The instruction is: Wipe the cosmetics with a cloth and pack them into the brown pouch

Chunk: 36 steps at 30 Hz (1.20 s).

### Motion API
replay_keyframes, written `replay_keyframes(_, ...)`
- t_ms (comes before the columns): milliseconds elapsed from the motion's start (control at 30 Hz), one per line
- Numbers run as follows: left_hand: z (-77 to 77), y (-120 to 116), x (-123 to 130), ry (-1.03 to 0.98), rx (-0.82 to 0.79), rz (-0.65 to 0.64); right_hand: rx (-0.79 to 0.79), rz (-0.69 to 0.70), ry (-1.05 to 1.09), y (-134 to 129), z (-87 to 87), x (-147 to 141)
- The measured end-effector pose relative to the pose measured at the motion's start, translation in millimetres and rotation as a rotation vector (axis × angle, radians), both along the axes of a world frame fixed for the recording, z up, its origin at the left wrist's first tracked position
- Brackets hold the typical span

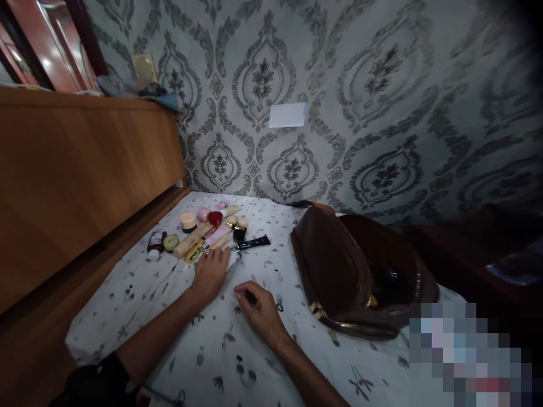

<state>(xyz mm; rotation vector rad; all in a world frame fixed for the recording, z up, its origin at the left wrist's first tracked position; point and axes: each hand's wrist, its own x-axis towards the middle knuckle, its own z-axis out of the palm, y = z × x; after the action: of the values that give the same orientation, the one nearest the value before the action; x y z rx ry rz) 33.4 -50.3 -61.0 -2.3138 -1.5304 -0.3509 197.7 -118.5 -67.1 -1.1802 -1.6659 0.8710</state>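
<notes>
My left hand point(211, 273) lies palm down at the near edge of a group of cosmetics, its fingers over a whitish tube point(232, 259); whether it grips the tube is hidden. My right hand point(258, 311) is curled just to the right on the patterned sheet point(203, 359), thumb and fingertips close together, and what they hold, if anything, is too small to tell. Around the left hand lie a black tube point(253, 242), a beige tube point(193, 240), a red round jar point(215, 219), a green-lidded jar point(171, 243) and a dark red bottle point(156, 241).
A brown bag point(331, 265) stands open on the right side of the sheet. On the left is a wooden headboard point(93, 152) with a plastic bag point(136, 89) on top. Patterned wallpaper with a white paper point(287, 115) rises behind.
</notes>
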Motion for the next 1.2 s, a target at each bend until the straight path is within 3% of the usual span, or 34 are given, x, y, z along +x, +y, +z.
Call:
replay_keyframes(400,8.6,-2.5,-10.2,-0.209,-0.077,-0.050,-0.012,0.001,-0.027,1.0,0.4,-1.9)
replay_keyframes(533,34.0,14.0,-53.7,-0.341,-0.056,0.051,-0.017,-0.005,-0.027,0.8,2.4,-1.4)
replay_keyframes(700,65.8,49.5,-135.0,-0.450,-0.063,0.342,-0.020,-0.010,-0.051,0.3,2.6,-1.2)
replay_keyframes(867,58.6,69.7,-175.8,-0.499,-0.242,0.465,-0.007,0.003,-0.066,0.0,3.0,-1.7)
replay_keyframes(1000,50.6,83.5,-187.3,-0.560,-0.338,0.504,0.001,0.004,-0.073,-1.1,4.9,-2.0)
replay_keyframes(1200,57.2,94.5,-196.6,-0.720,-0.376,0.538,0.014,-0.001,-0.083,-2.5,6.4,-1.3)
